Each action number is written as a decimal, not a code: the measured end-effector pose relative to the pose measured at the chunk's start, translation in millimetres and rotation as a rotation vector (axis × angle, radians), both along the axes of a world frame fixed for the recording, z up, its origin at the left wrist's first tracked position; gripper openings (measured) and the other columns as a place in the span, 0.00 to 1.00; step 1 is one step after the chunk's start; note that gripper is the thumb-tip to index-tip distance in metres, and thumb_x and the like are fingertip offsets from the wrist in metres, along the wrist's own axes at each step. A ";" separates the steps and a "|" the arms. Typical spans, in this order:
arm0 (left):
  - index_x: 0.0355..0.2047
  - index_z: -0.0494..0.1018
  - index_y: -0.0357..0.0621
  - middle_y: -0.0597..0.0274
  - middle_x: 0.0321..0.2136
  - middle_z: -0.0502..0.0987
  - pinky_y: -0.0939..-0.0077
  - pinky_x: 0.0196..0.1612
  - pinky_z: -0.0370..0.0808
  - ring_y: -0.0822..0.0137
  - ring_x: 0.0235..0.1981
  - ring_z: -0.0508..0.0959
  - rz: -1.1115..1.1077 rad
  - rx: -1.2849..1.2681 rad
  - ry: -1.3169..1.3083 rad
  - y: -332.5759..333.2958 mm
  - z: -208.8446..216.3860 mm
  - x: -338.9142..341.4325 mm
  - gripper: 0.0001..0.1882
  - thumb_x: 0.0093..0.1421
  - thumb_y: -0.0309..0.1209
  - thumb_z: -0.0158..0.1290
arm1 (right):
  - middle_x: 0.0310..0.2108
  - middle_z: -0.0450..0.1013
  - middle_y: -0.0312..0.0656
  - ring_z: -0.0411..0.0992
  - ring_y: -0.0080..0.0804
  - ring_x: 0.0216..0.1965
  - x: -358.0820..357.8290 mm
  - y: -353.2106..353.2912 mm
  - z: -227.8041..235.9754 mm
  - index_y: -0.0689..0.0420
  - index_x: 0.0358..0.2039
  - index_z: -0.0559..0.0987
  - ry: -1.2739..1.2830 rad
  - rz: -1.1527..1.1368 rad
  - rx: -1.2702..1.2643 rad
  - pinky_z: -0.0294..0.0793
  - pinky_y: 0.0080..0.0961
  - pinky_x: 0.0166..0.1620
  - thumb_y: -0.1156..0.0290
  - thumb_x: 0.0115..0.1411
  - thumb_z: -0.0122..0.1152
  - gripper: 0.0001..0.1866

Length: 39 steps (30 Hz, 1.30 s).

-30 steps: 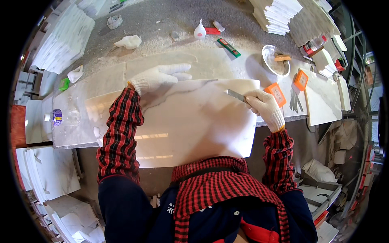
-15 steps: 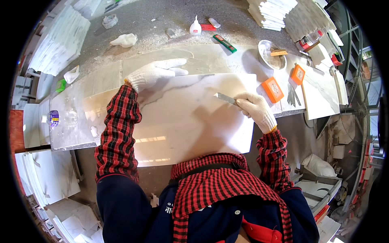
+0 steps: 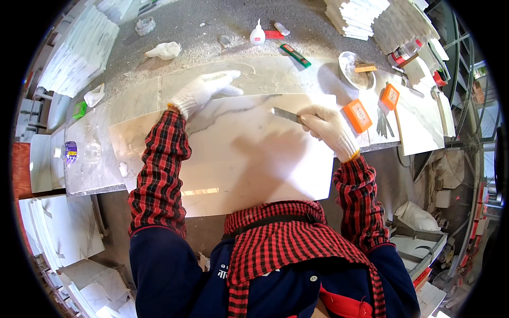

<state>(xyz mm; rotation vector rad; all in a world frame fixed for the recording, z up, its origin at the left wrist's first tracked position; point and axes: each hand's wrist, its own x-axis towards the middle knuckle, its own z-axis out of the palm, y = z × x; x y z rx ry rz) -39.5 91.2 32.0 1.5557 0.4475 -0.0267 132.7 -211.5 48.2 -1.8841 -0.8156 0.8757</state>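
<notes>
A polished white marble slab [image 3: 254, 175] with grey veins lies in front of me, its near edge reaching out past the bench. My left hand [image 3: 204, 90], in a white knit glove, rests at the slab's far edge with its fingers stretched out to the right. At the slab's right side is my gloved right hand [image 3: 328, 127], closed around one end of a thin, flat grey metal blade [image 3: 287, 114]. The blade points left and sits over or on the far right part of the slab; whether it touches the stone, I cannot tell.
Right of the slab are two orange boxes [image 3: 358, 116] [image 3: 390, 96], dark metal strips [image 3: 384, 124] and a metal bowl [image 3: 355, 71]. Beyond it lie a white squeeze bottle [image 3: 257, 34], a green box [image 3: 295, 55] and a crumpled white glove [image 3: 163, 51]. Stacked slabs [image 3: 79, 50] flank the bench.
My right hand and the blade have shifted a little toward the far edge and to the left. The left hand has moved slightly, with its fingers angled more away from me.
</notes>
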 end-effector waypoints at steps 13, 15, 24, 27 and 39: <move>0.68 0.67 0.41 0.49 0.53 0.81 0.69 0.65 0.65 0.63 0.58 0.77 -0.039 0.017 0.014 -0.9 15.6 -6.8 0.27 0.75 0.43 0.45 | 0.30 0.79 0.38 0.74 0.23 0.32 14.6 76.3 24.7 0.60 0.43 0.85 -0.162 0.171 -0.026 0.74 0.24 0.38 0.64 0.64 0.59 0.15; 0.68 0.66 0.41 0.50 0.53 0.81 0.70 0.65 0.65 0.63 0.58 0.77 -0.069 0.043 -0.014 0.9 13.9 -7.8 0.28 0.75 0.44 0.44 | 0.31 0.80 0.40 0.76 0.27 0.34 18.5 81.5 23.7 0.61 0.43 0.85 -0.198 0.206 -0.017 0.75 0.27 0.41 0.65 0.64 0.59 0.15; 0.69 0.65 0.41 0.50 0.51 0.83 0.70 0.66 0.64 0.64 0.59 0.76 -0.172 0.149 -0.051 11.3 4.8 -10.6 0.29 0.75 0.46 0.43 | 0.32 0.81 0.43 0.77 0.30 0.36 33.6 95.2 23.0 0.61 0.42 0.85 -0.226 0.332 -0.022 0.75 0.28 0.44 0.66 0.64 0.59 0.13; 0.69 0.65 0.39 0.50 0.50 0.83 0.69 0.66 0.63 0.63 0.59 0.76 -0.144 0.044 0.004 8.0 13.0 -9.8 0.30 0.75 0.46 0.43 | 0.33 0.81 0.46 0.78 0.34 0.36 33.3 97.1 13.8 0.60 0.42 0.84 -0.234 0.332 0.023 0.76 0.30 0.44 0.66 0.64 0.59 0.13; 0.69 0.64 0.43 0.52 0.49 0.84 0.66 0.66 0.63 0.63 0.58 0.76 -0.135 0.094 0.141 5.8 21.0 -3.8 0.26 0.76 0.41 0.40 | 0.35 0.82 0.48 0.81 0.42 0.36 28.4 91.5 -2.0 0.57 0.41 0.85 -0.344 0.273 0.137 0.78 0.33 0.43 0.66 0.63 0.62 0.11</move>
